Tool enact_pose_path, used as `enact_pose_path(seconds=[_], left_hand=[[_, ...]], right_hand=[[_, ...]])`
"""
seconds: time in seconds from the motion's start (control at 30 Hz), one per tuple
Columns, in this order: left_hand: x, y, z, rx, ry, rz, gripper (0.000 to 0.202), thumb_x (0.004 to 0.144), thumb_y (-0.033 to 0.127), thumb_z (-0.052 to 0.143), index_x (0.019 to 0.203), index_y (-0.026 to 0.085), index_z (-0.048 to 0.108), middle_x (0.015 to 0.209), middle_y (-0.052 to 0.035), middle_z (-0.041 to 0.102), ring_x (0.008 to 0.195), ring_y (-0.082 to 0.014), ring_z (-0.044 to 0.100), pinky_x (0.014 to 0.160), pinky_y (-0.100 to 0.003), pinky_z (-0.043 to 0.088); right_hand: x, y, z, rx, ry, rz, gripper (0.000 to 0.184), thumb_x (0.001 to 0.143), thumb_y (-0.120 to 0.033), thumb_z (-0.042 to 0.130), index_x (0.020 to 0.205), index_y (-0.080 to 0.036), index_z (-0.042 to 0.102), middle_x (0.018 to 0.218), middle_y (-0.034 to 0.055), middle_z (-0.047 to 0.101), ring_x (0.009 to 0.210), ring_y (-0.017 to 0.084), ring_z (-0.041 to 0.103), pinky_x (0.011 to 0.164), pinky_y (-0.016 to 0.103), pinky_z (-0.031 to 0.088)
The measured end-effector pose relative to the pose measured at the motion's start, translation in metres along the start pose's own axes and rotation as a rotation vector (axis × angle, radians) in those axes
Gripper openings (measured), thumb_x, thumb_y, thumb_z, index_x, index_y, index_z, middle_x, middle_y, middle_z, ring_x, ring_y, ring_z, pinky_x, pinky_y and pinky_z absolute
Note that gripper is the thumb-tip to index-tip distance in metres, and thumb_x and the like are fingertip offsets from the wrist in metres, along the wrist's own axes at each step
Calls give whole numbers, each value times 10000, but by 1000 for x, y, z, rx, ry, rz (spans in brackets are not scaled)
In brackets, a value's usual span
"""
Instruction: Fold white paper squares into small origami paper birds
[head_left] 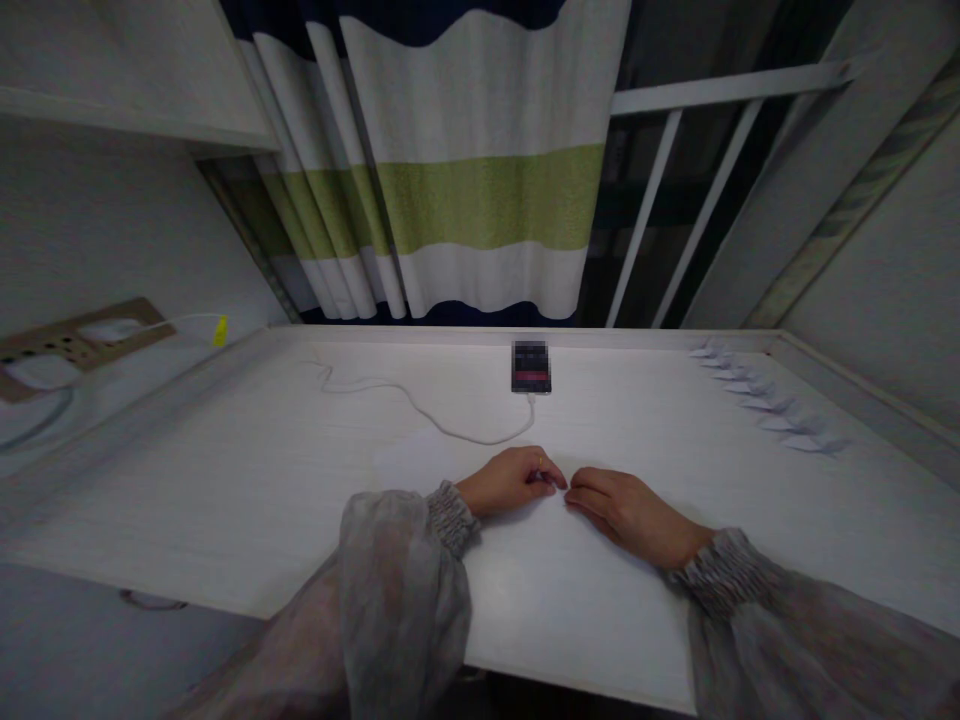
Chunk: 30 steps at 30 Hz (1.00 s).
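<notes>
My left hand (517,478) and my right hand (628,512) meet fingertip to fingertip just above the white desk. Both are closed in a pinch on a small piece of white paper (561,494). Most of that paper is hidden behind the fingers, and its shape cannot be made out. A ring shows on a finger of the left hand. Flat on the desk, left of the left hand, lies what looks like a pale sheet of paper (409,457), faint against the white surface.
Several folded white paper figures (772,403) stand in a row at the right. A phone (531,367) lies at the back, with a white cable (442,428) running left from it. The white desk (225,480) has a raised back edge. A power strip (75,345) is at the left wall.
</notes>
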<state>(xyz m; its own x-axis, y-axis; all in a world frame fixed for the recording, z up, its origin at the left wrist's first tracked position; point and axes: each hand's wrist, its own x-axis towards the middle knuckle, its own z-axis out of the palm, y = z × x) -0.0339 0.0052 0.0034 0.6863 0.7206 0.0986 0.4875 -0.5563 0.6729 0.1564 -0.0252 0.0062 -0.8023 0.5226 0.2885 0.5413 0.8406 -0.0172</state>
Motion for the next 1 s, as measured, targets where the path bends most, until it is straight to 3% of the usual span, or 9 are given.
enact_pose_path(seconds=[0.3,0.7,1.0], left_hand=[[3,0,4,9,40,-103,147,709,257,571,816,196,652,738,16,599,648,-83,494,588,-189,352],[4,4,2,17,15,-154,164,694,281,587,818,193,647,739,12,586,651,-85,483,562,-185,340],[4,1,3,-25,25,-108,166,700,280,584,811,169,639,727,12,574,638,-77,467,581,-184,348]], right_hand=[[0,3,-1,76,20,-1,234,850,-206,410,846,-143,636,759,69,609,669,147,564,605,263,472],[-1,-1,-2,-113,-1,-88,281,865,-154,344,811,-128,618,738,64,594,650,153,526,605,285,436],[0,-3,-7,-142,-53,-90,308,868,-186,338,800,-129,633,719,74,586,650,143,519,608,284,425]])
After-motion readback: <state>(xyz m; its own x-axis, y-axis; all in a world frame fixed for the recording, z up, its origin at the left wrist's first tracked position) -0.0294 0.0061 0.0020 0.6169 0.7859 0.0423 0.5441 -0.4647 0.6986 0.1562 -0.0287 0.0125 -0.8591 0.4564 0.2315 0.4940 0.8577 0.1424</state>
